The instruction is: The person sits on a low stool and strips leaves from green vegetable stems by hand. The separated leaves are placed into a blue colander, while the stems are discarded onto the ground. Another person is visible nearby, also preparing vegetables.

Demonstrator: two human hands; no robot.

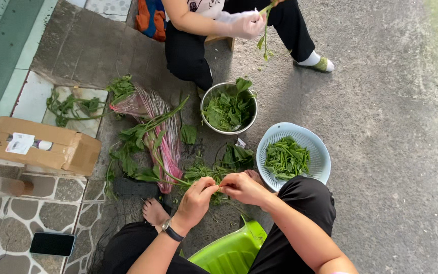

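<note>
The seated person (214, 30) at twelve o'clock is cut off above the shoulders by the top edge. The green stool (231, 251) at six o'clock runs off the bottom edge. The stem pinched between the left hand (196, 198) and right hand (242, 187) is mostly hidden by fingers.

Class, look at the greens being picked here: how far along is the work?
Done: picked pieces fill part of the blue colander, and leaves lie in the steel bowl. In hand: the left hand and right hand pinch one green stem. Left: a pile of uncut stalks lies on the ground.
</note>
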